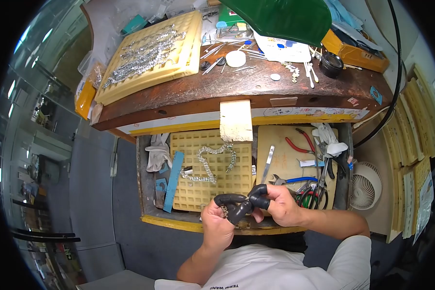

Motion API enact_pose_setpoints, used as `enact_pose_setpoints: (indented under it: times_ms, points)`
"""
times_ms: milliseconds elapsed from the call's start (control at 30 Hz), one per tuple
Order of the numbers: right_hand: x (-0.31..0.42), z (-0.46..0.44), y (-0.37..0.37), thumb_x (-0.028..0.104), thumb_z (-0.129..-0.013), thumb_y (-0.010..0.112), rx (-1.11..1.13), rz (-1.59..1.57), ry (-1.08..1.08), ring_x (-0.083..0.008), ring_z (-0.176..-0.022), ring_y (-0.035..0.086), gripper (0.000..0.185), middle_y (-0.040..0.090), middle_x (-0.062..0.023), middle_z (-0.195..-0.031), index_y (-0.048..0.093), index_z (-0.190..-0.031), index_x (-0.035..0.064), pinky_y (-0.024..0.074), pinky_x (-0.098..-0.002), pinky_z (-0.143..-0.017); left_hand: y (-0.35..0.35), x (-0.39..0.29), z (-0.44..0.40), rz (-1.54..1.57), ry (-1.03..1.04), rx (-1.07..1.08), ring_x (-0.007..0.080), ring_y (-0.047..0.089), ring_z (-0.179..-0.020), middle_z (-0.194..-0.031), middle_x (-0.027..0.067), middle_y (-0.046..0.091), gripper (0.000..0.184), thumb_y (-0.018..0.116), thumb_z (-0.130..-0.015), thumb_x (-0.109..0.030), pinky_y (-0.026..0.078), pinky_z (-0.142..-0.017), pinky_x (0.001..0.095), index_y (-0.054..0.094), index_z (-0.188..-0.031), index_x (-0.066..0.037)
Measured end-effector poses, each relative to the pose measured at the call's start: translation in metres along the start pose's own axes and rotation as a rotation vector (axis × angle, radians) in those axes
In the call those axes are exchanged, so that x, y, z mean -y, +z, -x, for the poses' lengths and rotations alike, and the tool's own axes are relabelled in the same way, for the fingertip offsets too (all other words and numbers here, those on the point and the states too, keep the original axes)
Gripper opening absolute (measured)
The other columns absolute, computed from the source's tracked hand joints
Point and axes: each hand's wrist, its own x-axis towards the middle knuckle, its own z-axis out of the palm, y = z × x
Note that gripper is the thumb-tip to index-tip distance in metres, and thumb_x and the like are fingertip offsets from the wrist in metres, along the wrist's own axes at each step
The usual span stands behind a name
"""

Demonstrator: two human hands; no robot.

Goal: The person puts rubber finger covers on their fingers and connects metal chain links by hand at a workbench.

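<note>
My left hand (220, 223) wears black finger covers and is closed on a short length of metal link chain (224, 211), part of it showing by the palm. Opposite it, my right hand (279, 205), also with black covers on its fingers, pinches at a tiny shiny bit between the fingertips, apparently the chain's end. The fingers hide most of this piece. Beyond the hands, a longer silver link chain (208, 166) lies curved over the yellow gridded tray (179, 145) in the open drawer.
In the drawer are a blue ruler (173, 186), tweezers (268, 162), red-handled pliers (299, 145), blue-handled pliers (302, 179) and white gloves (158, 152). A wooden bench pin (236, 121) juts over it. Silver chains (145, 55) fill a bench tray. A fan (365, 186) stands right.
</note>
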Motion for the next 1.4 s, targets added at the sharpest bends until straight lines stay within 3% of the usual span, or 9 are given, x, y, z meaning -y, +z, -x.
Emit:
enact_pose_setpoints:
  times_ms: [333,400,467,633,733,1033,1133,1200,1400]
  points:
    - [-0.009,-0.002,-0.006,0.015,-0.100,0.045,0.047,-0.094,0.025,-0.0106,-0.063,0.057,0.021,0.061,-0.0057,-0.074,0.059,-0.099,-0.0014,0.0457,-0.0247,-0.059,0.012,-0.008,0.000,0.024,0.011,0.021,0.0056,0.059,-0.064,-0.082,0.0065,0.067,0.020,0.069,-0.081,0.010,0.041,-0.054,0.0171,0.065,-0.098,0.002]
    - [-0.010,-0.002,-0.008,0.017,-0.100,0.048,0.076,-0.235,0.086,-0.0147,-0.067,0.059,0.021,0.062,-0.0110,-0.087,0.058,-0.099,-0.0014,0.0477,-0.0282,-0.065,0.011,-0.008,0.000,0.017,0.022,0.025,0.0075,0.062,-0.068,-0.085,0.0080,0.068,0.021,0.070,-0.080,0.010,0.046,-0.057,0.0176,0.065,-0.098,0.002]
    - [-0.010,-0.002,-0.008,0.017,-0.099,0.048,0.082,-0.274,0.098,-0.0157,-0.067,0.059,0.021,0.062,-0.0117,-0.088,0.057,-0.100,-0.0014,0.0475,-0.0287,-0.064,0.010,-0.007,0.000,-0.064,0.087,0.075,0.0227,0.070,-0.072,-0.083,0.0173,0.069,0.016,0.064,-0.086,0.006,0.058,-0.069,0.0326,0.062,-0.103,0.006]
    - [-0.009,-0.002,-0.008,0.018,-0.099,0.048,0.090,-0.345,0.117,-0.0175,-0.066,0.059,0.022,0.062,-0.0126,-0.088,0.057,-0.102,-0.0012,0.0473,-0.0296,-0.064,0.011,-0.006,0.000,-0.111,0.107,0.075,0.0221,0.070,-0.072,-0.081,0.0163,0.069,0.016,0.064,-0.087,0.005,0.058,-0.070,0.0320,0.062,-0.103,0.007]
    - [-0.008,-0.002,-0.007,0.019,-0.102,0.044,0.100,-0.338,0.107,-0.0135,-0.067,0.059,0.024,0.060,-0.0080,-0.080,0.056,-0.104,-0.0013,0.0471,-0.0263,-0.062,0.012,-0.007,0.000,-0.120,0.119,0.082,0.0218,0.069,-0.072,-0.080,0.0159,0.069,0.016,0.063,-0.087,0.005,0.057,-0.070,0.0320,0.062,-0.103,0.007]
    - [-0.009,-0.002,-0.008,0.020,-0.100,0.049,0.095,-0.351,0.131,-0.0175,-0.066,0.059,0.022,0.062,-0.0121,-0.089,0.057,-0.102,-0.0005,0.0469,-0.0295,-0.063,0.013,-0.009,0.001,-0.098,0.098,0.090,0.0233,0.069,-0.072,-0.080,0.0170,0.069,0.017,0.063,-0.087,0.005,0.058,-0.070,0.0335,0.061,-0.104,0.007]
    - [-0.009,-0.002,-0.008,0.020,-0.102,0.044,0.096,-0.333,0.115,-0.0131,-0.067,0.059,0.025,0.060,-0.0081,-0.082,0.057,-0.103,-0.0011,0.0473,-0.0263,-0.063,0.013,-0.009,0.001,-0.102,0.094,0.089,0.0236,0.069,-0.072,-0.080,0.0174,0.069,0.017,0.063,-0.087,0.006,0.058,-0.071,0.0339,0.061,-0.104,0.007]
    - [-0.011,-0.003,-0.010,0.020,-0.100,0.049,0.101,-0.344,0.121,-0.0170,-0.066,0.059,0.022,0.062,-0.0120,-0.090,0.057,-0.103,-0.0001,0.0469,-0.0292,-0.064,0.012,-0.008,0.000,-0.108,0.093,0.088,0.0237,0.069,-0.072,-0.080,0.0175,0.069,0.017,0.062,-0.087,0.006,0.058,-0.071,0.0341,0.061,-0.104,0.007]
    - [-0.012,-0.002,-0.009,0.019,-0.100,0.049,0.075,-0.314,0.120,-0.0162,-0.066,0.058,0.021,0.062,-0.0121,-0.091,0.057,-0.103,-0.0002,0.0472,-0.0285,-0.064,0.010,-0.004,0.000,-0.103,0.100,0.071,0.0238,0.070,-0.073,-0.082,0.0173,0.069,0.017,0.062,-0.087,0.006,0.058,-0.070,0.0336,0.061,-0.104,0.007]
